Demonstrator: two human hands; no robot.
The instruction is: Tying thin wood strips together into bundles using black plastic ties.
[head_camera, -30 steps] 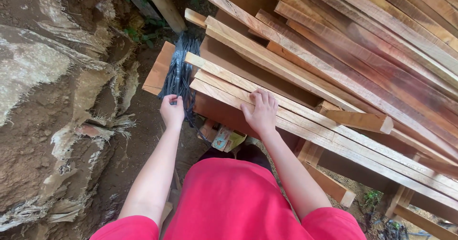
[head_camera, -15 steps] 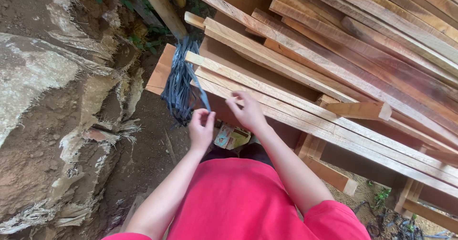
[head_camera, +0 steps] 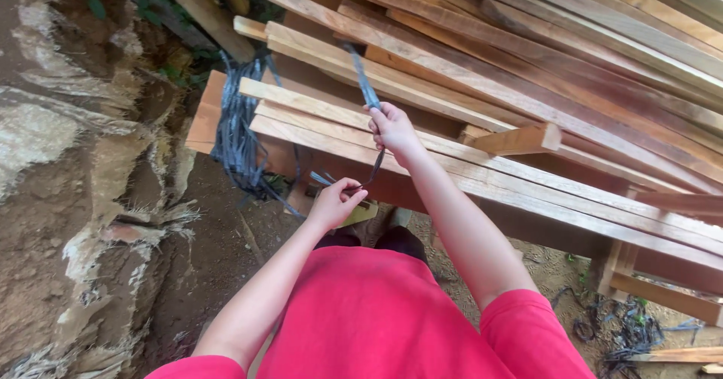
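Since half a second ago, one dark strap (head_camera: 367,85) has been drawn out of the hanging bundle and raised over the stacked wood, and the right hand (head_camera: 392,129) has been lifted from the front slats to grip it. That strap is held in two places: the right hand is closed in a fist around its upper part, above the pale wood slats (head_camera: 482,172), while the left hand (head_camera: 334,202) is pinched on its lower end, thumb pressed against fingertips, just below the front edge of the stack. Between the two hands the strap is stretched nearly straight, and a short length rises past the right fist and lies across the slats.

The bundle of dark straps (head_camera: 237,134) is hung over the left end of the stack, near the left hand but apart from it. Open ground is seen below and to the left, bounded by an earth bank (head_camera: 68,198). Two hands and one drawn strap are counted; the slats are too many to count. More strap scraps (head_camera: 625,334) are seen on the ground at lower right.
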